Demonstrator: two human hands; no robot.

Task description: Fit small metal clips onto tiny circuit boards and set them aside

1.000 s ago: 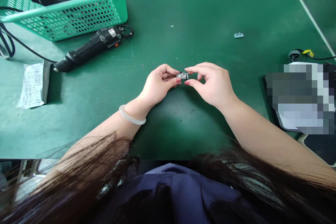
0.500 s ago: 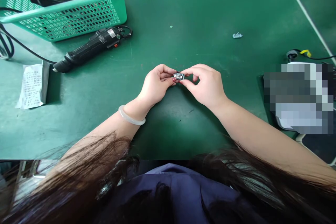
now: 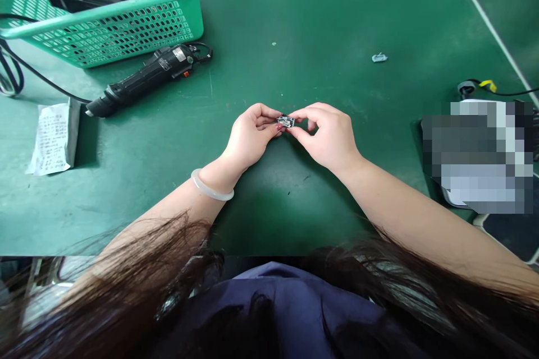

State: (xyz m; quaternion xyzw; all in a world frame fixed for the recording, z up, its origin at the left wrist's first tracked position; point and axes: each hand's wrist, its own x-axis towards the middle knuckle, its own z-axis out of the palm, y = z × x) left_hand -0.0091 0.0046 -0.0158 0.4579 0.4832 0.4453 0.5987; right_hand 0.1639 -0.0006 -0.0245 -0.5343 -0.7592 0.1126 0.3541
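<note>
Your right hand point(image 3: 334, 133) now joins your left hand point(image 3: 247, 133), both pinched nearly closed, steadying the electronic module point(image 3: 286, 122) beyond the bench's point(image 3: 263, 219) near edge.

Pale light glosses the wide green tabletop point(image 3: 320, 39).

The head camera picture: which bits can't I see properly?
All in the head view:
- Small part: its details are too small, and the left hand and right hand cover bits of it.
- Paper packet: its writing is too small and blurred to read.
- Green basket: the top edge cuts it off.
- Pixelated thing: big blurry squares hide most of it.
</note>
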